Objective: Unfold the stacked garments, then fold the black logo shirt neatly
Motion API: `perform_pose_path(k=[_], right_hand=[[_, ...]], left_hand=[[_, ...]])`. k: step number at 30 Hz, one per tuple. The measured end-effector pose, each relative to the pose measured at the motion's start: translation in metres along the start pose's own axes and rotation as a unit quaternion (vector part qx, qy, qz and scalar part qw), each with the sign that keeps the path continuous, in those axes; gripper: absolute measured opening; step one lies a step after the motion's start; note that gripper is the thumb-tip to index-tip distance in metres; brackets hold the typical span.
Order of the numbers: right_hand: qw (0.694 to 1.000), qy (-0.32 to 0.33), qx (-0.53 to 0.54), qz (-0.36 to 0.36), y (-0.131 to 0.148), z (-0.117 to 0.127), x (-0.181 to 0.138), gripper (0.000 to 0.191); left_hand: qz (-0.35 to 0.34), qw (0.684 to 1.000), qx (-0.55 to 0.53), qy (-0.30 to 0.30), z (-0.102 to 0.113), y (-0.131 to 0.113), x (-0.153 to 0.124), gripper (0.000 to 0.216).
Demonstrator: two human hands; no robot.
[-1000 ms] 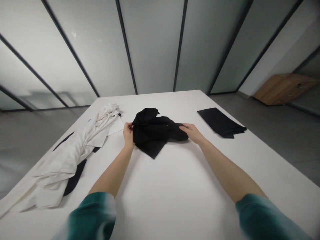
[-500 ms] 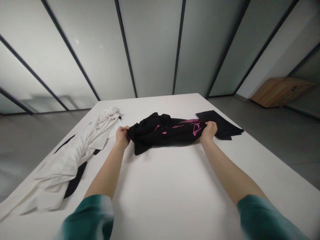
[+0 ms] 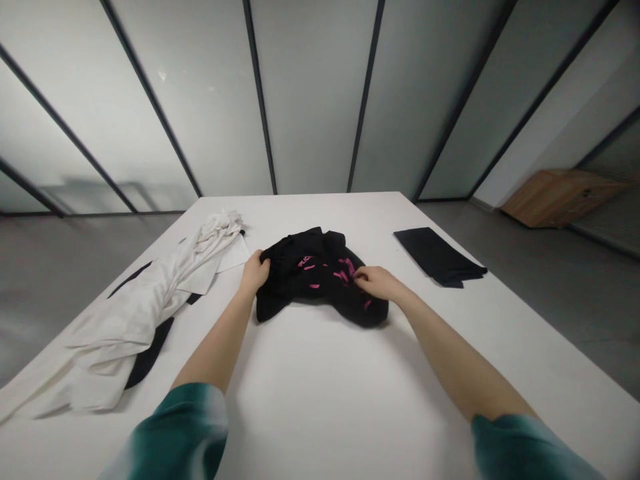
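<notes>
A crumpled black garment with pink print (image 3: pixel 320 280) lies in the middle of the white table (image 3: pixel 350 400). My left hand (image 3: pixel 255 272) grips its left edge with closed fingers. My right hand (image 3: pixel 376 283) rests on top of the garment's right part, fingers pinched into the cloth. Both forearms reach out from teal sleeves at the bottom of the view.
A heap of white cloth (image 3: pixel 145 307) over a dark piece (image 3: pixel 147 353) runs along the table's left side. A folded black cloth (image 3: pixel 437 257) lies at the right. A wooden cabinet (image 3: pixel 555 197) stands on the floor at the far right. Glass panels line the back.
The garment was stretched wide between both hands, showing the pink print. Now my right hand has come back toward the middle and the garment is bunched up again.
</notes>
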State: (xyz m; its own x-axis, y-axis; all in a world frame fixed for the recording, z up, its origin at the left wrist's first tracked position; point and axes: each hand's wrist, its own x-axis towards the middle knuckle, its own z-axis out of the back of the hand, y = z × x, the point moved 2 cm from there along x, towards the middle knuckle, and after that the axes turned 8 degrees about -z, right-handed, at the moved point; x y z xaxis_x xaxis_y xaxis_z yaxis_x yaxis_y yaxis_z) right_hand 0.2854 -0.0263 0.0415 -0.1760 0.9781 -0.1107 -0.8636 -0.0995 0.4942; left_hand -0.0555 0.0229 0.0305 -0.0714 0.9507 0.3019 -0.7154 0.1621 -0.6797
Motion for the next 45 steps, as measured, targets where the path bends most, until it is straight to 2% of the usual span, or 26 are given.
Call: perform_pose_path(k=[2,3,4,5,6,8,9,10,12,14,16,18,20,21,23,24,26,28,31,33,35,37,38,41,43,45], right_hand=[[0.976,0.187,0.069,0.082,0.022,-0.001,-0.012,0.022],[0.956,0.250,0.107,0.108,0.031,0.002,-0.015,0.025],[0.945,0.268,0.144,0.121,0.038,0.006,-0.013,0.028],[0.947,0.239,0.176,0.124,0.043,0.011,-0.006,0.031],[0.957,0.167,0.201,0.124,0.046,0.018,0.004,0.032],[0.968,-0.024,0.211,0.131,0.052,0.031,0.030,0.034],[0.966,-0.094,0.194,0.145,0.055,0.034,0.043,0.039],[0.963,-0.136,0.163,0.164,0.060,0.035,0.056,0.047],[0.965,-0.144,0.081,0.205,0.073,0.027,0.076,0.064],[0.969,-0.082,-0.004,0.234,0.087,0.014,0.087,0.069],[0.969,-0.010,-0.066,0.237,0.095,0.001,0.091,0.054],[0.974,0.009,-0.083,0.210,0.093,-0.004,0.092,0.032],[0.986,-0.046,-0.052,0.152,0.081,0.003,0.094,0.023],[0.989,-0.092,-0.026,0.114,0.072,0.010,0.095,0.023],[0.982,-0.186,0.023,0.036,0.049,0.025,0.094,0.025],[0.973,-0.227,0.040,0.005,0.038,0.034,0.093,0.026],[0.957,-0.285,0.056,-0.026,0.019,0.049,0.087,0.027],[0.947,-0.317,0.053,-0.022,0.008,0.064,0.078,0.027],[0.940,-0.335,0.059,-0.013,0.004,0.085,0.065,0.026],[0.941,-0.316,0.119,-0.020,0.013,0.093,0.059,0.027],[0.935,-0.261,0.241,-0.017,0.030,0.091,0.054,0.029],[0.908,-0.193,0.372,0.011,0.057,0.077,0.048,0.033],[0.892,-0.166,0.419,0.035,0.073,0.068,0.043,0.035],[0.874,-0.101,0.465,0.097,0.112,0.038,0.025,0.042],[0.884,-0.013,0.450,0.125,0.125,0.025,0.015,0.046],[0.890,0.072,0.426,0.143,0.121,0.021,0.009,0.051]], left_hand=[[-0.033,0.996,-0.069,-0.046,0.005,-0.003,0.000,0.025],[-0.048,0.992,-0.108,-0.052,0.006,-0.005,0.000,0.026],[-0.056,0.986,-0.147,-0.046,0.007,-0.008,-0.001,0.026],[-0.057,0.981,-0.184,-0.028,0.008,-0.011,-0.002,0.025],[-0.054,0.974,-0.219,0.001,0.008,-0.014,-0.004,0.023],[-0.049,0.956,-0.278,0.076,0.010,-0.024,-0.008,0.021],[-0.053,0.945,-0.302,0.114,0.011,-0.029,-0.011,0.021],[-0.061,0.933,-0.321,0.151,0.013,-0.035,-0.013,0.022],[-0.084,0.910,-0.343,0.216,0.016,-0.046,-0.019,0.024],[-0.100,0.899,-0.342,0.255,0.019,-0.053,-0.022,0.024],[-0.106,0.909,-0.319,0.245,0.020,-0.054,-0.021,0.026],[-0.106,0.939,-0.269,0.184,0.022,-0.050,-0.017,0.029],[-0.104,0.966,-0.200,0.125,0.023,-0.043,-0.013,0.037],[-0.102,0.974,-0.164,0.120,0.023,-0.040,-0.012,0.044],[-0.103,0.977,-0.095,0.159,0.020,-0.035,-0.012,0.056],[-0.103,0.975,-0.063,0.186,0.018,-0.034,-0.012,0.054],[-0.097,0.975,-0.002,0.201,0.016,-0.032,-0.013,0.033],[-0.075,0.985,0.029,0.151,0.016,-0.032,-0.010,0.016],[-0.006,0.998,-0.050,0.041,0.021,-0.035,0.001,0.019],[0.052,0.983,-0.177,-0.018,0.025,-0.044,0.009,0.020],[0.072,0.948,-0.307,-0.045,0.026,-0.062,0.015,0.021],[0.032,0.921,-0.387,-0.031,0.023,-0.088,0.014,0.023],[-0.005,0.917,-0.398,-0.011,0.020,-0.101,0.010,0.025],[-0.098,0.947,-0.303,0.040,0.007,-0.129,-0.007,0.038],[-0.117,0.971,-0.199,0.068,0.000,-0.130,-0.017,0.049],[-0.112,0.979,-0.143,0.094,0.001,-0.119,-0.024,0.040]])
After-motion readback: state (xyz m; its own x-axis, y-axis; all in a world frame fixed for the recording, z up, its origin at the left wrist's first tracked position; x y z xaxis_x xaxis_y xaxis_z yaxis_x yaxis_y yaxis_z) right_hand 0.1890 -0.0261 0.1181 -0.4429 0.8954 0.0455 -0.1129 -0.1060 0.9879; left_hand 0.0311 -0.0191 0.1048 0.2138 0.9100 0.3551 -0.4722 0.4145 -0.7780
